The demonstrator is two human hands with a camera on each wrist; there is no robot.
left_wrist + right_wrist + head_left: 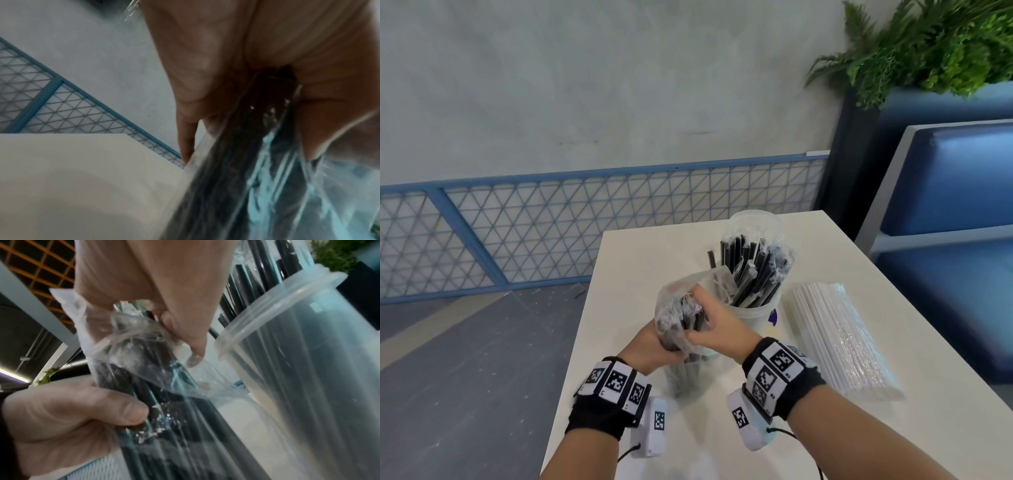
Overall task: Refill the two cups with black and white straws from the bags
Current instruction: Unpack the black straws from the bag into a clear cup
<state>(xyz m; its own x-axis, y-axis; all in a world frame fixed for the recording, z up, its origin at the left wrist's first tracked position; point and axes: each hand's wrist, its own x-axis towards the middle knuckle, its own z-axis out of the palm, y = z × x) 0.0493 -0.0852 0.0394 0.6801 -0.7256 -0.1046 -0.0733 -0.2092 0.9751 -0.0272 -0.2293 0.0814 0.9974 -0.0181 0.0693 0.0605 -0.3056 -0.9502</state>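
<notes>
A clear plastic bag of black straws (681, 329) stands upright on the white table (640, 260). My left hand (654, 346) grips its middle, and the same bag (236, 170) fills the left wrist view. My right hand (709, 322) reaches into the bag's open top, fingers pinching the straws (144, 353) inside. Just behind stands a translucent cup (755, 308) holding several wrapped black straws (756, 267); a second clear cup (753, 222) is behind it. A sealed bag of white straws (839, 339) lies flat to the right.
The table's left edge is close to my left wrist, with grey floor beyond. A blue mesh railing (585, 222) runs along the wall. A blue bench (955, 212) and a planter with ferns (928, 44) stand at the right.
</notes>
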